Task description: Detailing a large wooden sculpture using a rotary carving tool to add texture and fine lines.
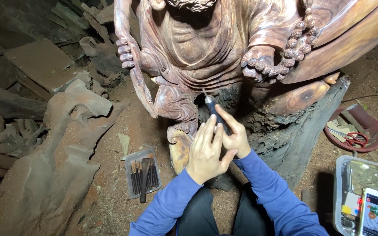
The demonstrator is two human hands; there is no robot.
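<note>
A large reddish-brown wooden statue of a robed figure with prayer beads fills the top centre, seated on a dark stump base. My right hand grips a dark pen-shaped rotary carving tool, its tip pointing up at the statue's lower robe folds. My left hand lies over the right hand with fingers spread, steadying it; it holds nothing of its own. Both arms wear blue sleeves.
A small clear tray of dark carving bits and a brush lies on the dirt floor at left. Rough wood chunks pile at left. A red dish with scissors, a plastic box and a phone sit at right.
</note>
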